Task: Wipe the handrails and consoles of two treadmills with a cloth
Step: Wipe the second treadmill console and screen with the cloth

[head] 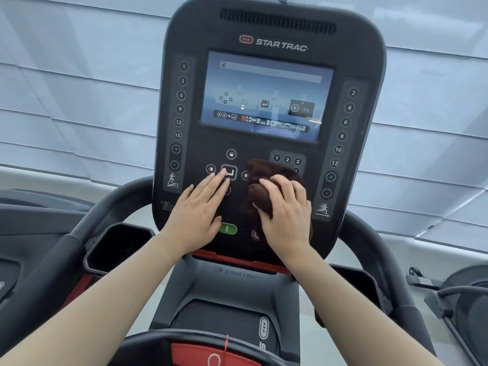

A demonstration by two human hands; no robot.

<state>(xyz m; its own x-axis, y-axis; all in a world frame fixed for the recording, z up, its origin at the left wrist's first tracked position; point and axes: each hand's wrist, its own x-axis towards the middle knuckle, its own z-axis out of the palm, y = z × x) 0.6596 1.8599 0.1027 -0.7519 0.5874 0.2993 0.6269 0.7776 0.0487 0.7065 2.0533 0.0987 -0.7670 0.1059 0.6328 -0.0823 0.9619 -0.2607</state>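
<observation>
The cloth (pixel 266 178), dark brown and bunched, lies on the console (pixel 269 35) keypad under the right hand (pixel 286 215), whose fingers curl around it. The left hand (pixel 200 207) rests flat and empty beside it, above the green button (pixel 228 229), covering some keys.

console: upright black treadmill console (pixel 266 143) centre, flat touchscreen (pixel 266 96) on its upper half | left hand (pixel 196 215) flat on keypad below screen | right hand (pixel 286 215) beside it, on bunched dark-brown cloth (pixel 264 175) against console | curved black handrail (pixel 87 228) flanks console
</observation>
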